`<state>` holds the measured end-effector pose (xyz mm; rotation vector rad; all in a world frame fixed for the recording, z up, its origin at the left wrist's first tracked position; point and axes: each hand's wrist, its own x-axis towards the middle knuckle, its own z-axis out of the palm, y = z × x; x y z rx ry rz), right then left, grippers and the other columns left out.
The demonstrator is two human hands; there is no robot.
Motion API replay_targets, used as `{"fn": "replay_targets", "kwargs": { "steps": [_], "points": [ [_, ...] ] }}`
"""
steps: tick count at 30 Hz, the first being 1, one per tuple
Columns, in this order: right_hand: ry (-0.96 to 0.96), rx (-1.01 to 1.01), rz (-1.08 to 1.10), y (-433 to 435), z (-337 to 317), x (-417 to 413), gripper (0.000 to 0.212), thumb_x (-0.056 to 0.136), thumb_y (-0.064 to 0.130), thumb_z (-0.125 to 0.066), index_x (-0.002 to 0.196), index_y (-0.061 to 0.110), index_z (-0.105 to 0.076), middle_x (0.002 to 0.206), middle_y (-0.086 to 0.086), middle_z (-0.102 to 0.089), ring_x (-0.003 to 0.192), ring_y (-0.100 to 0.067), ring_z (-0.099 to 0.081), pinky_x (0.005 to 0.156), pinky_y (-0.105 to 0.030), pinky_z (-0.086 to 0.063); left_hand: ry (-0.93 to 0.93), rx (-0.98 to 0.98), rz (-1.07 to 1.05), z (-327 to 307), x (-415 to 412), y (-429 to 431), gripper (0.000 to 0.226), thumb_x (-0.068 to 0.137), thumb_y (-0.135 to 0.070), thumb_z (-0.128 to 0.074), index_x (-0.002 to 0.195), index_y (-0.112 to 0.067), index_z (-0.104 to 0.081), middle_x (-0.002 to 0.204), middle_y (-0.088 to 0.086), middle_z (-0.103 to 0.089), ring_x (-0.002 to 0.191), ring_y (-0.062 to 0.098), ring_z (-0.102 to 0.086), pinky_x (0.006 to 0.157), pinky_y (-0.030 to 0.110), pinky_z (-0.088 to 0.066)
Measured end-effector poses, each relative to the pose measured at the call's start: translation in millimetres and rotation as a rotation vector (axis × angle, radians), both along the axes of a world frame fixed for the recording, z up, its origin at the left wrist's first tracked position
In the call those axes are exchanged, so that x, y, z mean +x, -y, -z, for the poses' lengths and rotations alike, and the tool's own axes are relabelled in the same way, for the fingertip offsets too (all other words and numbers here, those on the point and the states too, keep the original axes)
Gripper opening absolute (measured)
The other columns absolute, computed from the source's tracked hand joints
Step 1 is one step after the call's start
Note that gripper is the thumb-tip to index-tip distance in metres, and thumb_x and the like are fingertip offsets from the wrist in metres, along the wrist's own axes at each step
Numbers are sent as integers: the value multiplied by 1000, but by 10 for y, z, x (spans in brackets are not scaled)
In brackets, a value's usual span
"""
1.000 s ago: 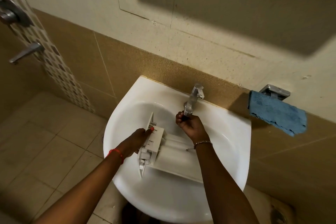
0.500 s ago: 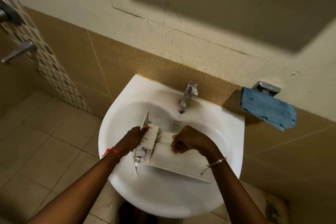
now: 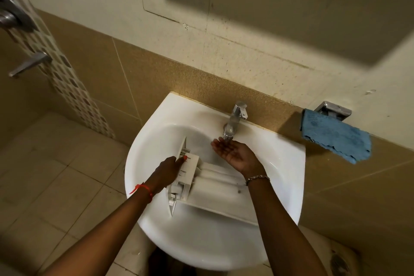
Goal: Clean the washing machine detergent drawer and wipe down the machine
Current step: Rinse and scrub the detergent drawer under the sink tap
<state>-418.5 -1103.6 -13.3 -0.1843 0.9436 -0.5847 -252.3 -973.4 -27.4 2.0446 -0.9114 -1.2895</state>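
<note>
left hand (image 3: pixel 167 171) grips drawer (image 3: pixel 201 182) propped in sink (image 3: pixel 284 177), right hand (image 3: pixel 233 152) cupped open under tap (image 3: pixel 234 122); one-handed hold, a wet drawer may slip and knock basin.

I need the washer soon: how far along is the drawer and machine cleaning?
Done: the drawer is out and lies in the sink. In hand: the left hand holds its front end while the right hand is cupped, palm up, under the tap; whether water runs is unclear. Left: refitting the drawer and wiping the machine, which is out of view; the blue cloth hangs on the wall holder.
</note>
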Motion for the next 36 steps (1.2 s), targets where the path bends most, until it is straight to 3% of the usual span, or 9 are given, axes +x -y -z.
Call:
{"fn": "replay_targets", "kwargs": {
  "steps": [5,10,14,18,20,25,28,32,36],
  "points": [
    [126,35,144,7,25,165,18,85,-7,-36,80,-2,-53,71,-18,-57,74,-25,-51,50,-31,-56,34,-6,15,-21,-10,7,36,98,-41,-34,69,-19,-39,69,-2,-48,60,8,-45,51,17,-33],
    [55,-39,38,-63,-28,66,17,63,-5,-37,70,8,-43,51,-7,-45,60,-14,-35,55,-22,-28,12,-6,15,4,2,3,36,97,-43,-34,73,-16,-41,72,0,-51,61,10,-47,51,17,-34],
    [-63,-82,-218,-241,-141,3,24,85,-4,-33,68,8,-45,55,-9,-57,55,-18,-55,47,-23,-48,0,-17,6,29,10,5,38,97,-43,-35,85,-9,-47,77,3,-55,67,14,-51,55,18,-37],
    [-176,-203,-447,-418,-208,-4,28,97,5,-34,82,-2,-56,79,-21,-66,70,-29,-68,62,-35,-57,18,-30,8,20,-8,-1,37,97,-42,-35,77,-13,-44,73,1,-52,63,11,-49,53,18,-36],
    [-375,-324,-530,-443,-216,-21,21,97,6,-36,98,-3,-54,82,-15,-62,71,-22,-61,63,-29,-52,23,-32,9,11,-15,2,37,97,-41,-35,73,-15,-43,71,1,-50,62,11,-47,53,19,-35],
    [-678,-371,-514,-275,-226,-120,33,96,7,-37,69,0,-55,66,-8,-44,57,-14,-38,55,-22,-31,46,-37,-4,51,-2,10,40,97,-41,-36,67,-15,-40,67,1,-48,59,11,-44,52,20,-32],
    [-589,-288,-310,-136,-199,-120,31,98,9,-34,74,-1,-52,70,-14,-52,65,-24,-50,61,-28,-42,56,-30,4,69,-8,16,39,97,-41,-36,69,-14,-41,69,2,-49,61,11,-46,52,19,-34],
    [-262,-73,-104,11,-139,-30,33,98,6,-28,85,-7,-54,88,-23,-56,97,-36,-53,101,-41,-39,115,-32,2,83,-14,23,40,97,-40,-36,67,-15,-40,68,2,-49,63,15,-47,53,19,-33],
    [-81,30,16,41,-57,155,30,94,-2,-27,83,-7,-55,85,-22,-55,90,-35,-53,91,-40,-44,106,-21,7,110,-3,28,39,98,-40,-35,72,-13,-44,71,2,-52,66,15,-50,55,19,-36]
  ]
}}
